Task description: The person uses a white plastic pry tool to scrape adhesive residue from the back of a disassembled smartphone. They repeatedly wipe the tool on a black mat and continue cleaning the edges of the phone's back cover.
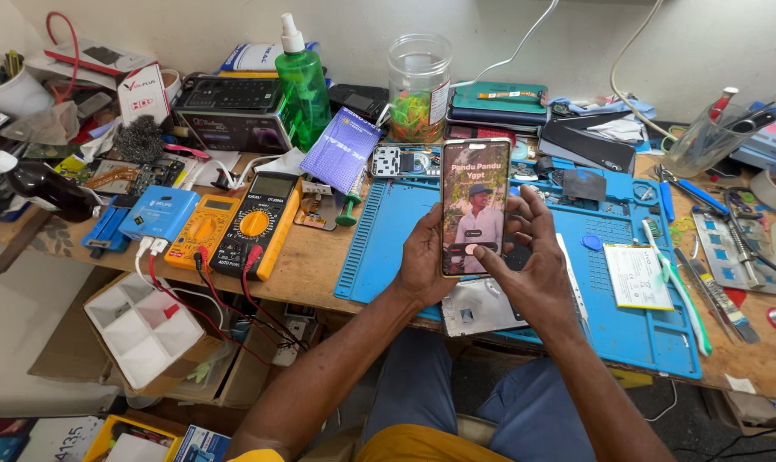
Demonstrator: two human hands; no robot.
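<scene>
The person sits at the front edge of a cluttered wooden workbench (319, 265) and holds a smartphone (476, 207) upright above the near left part of the blue repair mat (627, 325). The left hand (422, 261) wraps around the phone's left side and back, fingers curled firmly on it. The right hand (533, 257) is loose and spread, its thumb touching the lower part of the lit screen, the other fingers reaching behind the phone's right edge.

The phone looks assembled and running: the display shows a picture with a control near the bottom under the thumb. So I judge the work to be at a testing stage, with the screen responding or being tried. Still lying out are a loose white battery (637, 275) on the mat's right half and a pale back cover (477, 308) at the mat's front edge. Two yellow multimeters (234, 227) rest towards the bench's left side, leads dangling over the front edge.
</scene>
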